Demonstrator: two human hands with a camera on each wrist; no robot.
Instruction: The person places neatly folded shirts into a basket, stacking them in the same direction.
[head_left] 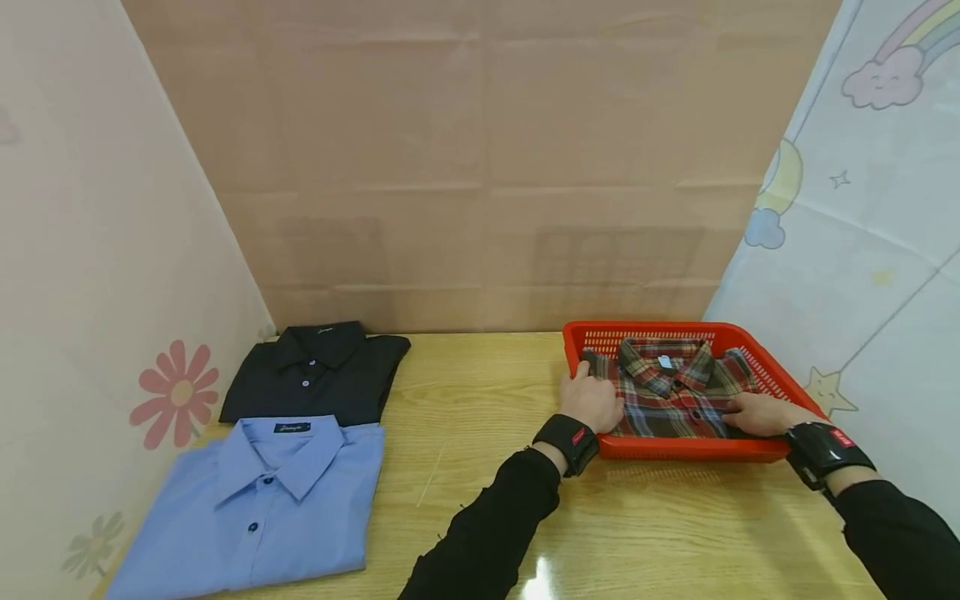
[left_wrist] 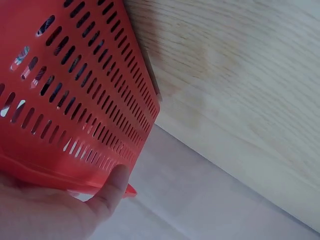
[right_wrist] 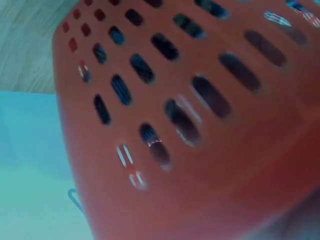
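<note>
A folded plaid shirt [head_left: 675,408] lies collar up inside a red plastic basket [head_left: 693,450] on the right of the table. My left hand [head_left: 591,402] grips the basket's left rim; in the left wrist view its thumb [left_wrist: 112,190] lies against the slotted outer wall. Over the right front rim reaches my right hand [head_left: 767,414], its extended fingers touching the shirt's right edge. Its thumb is hidden in the head view. The right wrist view is filled by the basket's outer wall [right_wrist: 210,165], with shirt fabric showing through the slots.
On the left of the table lie a folded black shirt [head_left: 315,375] at the back and a folded light blue shirt [head_left: 262,508] in front. A brown paper-like backdrop [head_left: 480,167] stands behind, with printed sheets [head_left: 885,275] at both sides, the right one close to the basket.
</note>
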